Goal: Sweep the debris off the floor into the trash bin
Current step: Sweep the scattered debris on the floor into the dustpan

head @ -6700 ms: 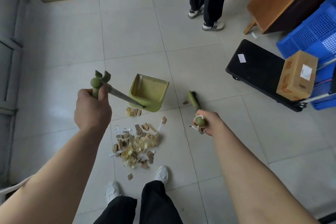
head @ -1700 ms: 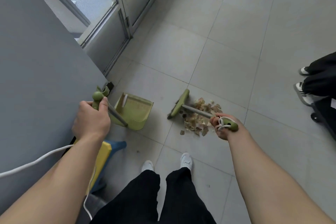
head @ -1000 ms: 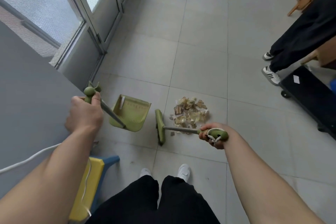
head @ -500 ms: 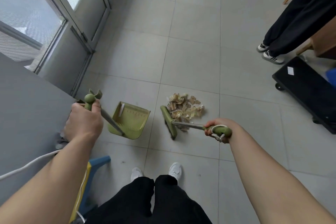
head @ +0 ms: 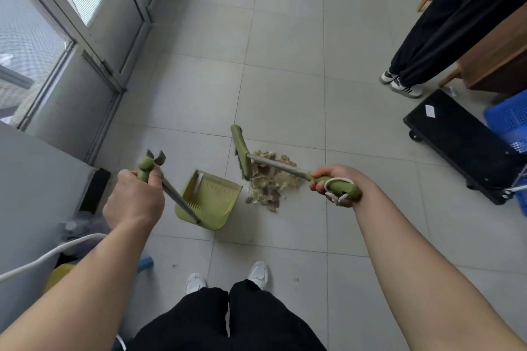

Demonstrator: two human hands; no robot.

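A person stands over a tiled floor [head: 285, 88] with a cleaning tool in each hand. The left hand [head: 134, 202] is wrapped in a closed fist around the upper end of the long-handled green dustpan [head: 209, 202], keeping the pan tilted with its open mouth turned toward the debris pile [head: 271, 179], ready to receive it. The right hand [head: 332, 184] is curled tight around the green grip of the small broom [head: 242, 151], a white loop cord hanging at the wrist. The broom's metal shaft crosses above the pile and its head sits at the pile's left edge, between the scraps and the pan; from there a stroke would not drive the debris in, so the head probably needs to go round to the far side 1st.

The debris, torn brown and yellowish paper-like scraps, lies in 1 loose heap on the floor just beside the dustpan's lip, none of it visibly inside the pan. A trash bin cannot be identified with certainty; a dark opening with crumpled plastic shows at the left beside a grey panel [head: 34, 179]. A 2nd person's legs [head: 445, 23] stand well apart, near a black platform trolley [head: 456, 139].
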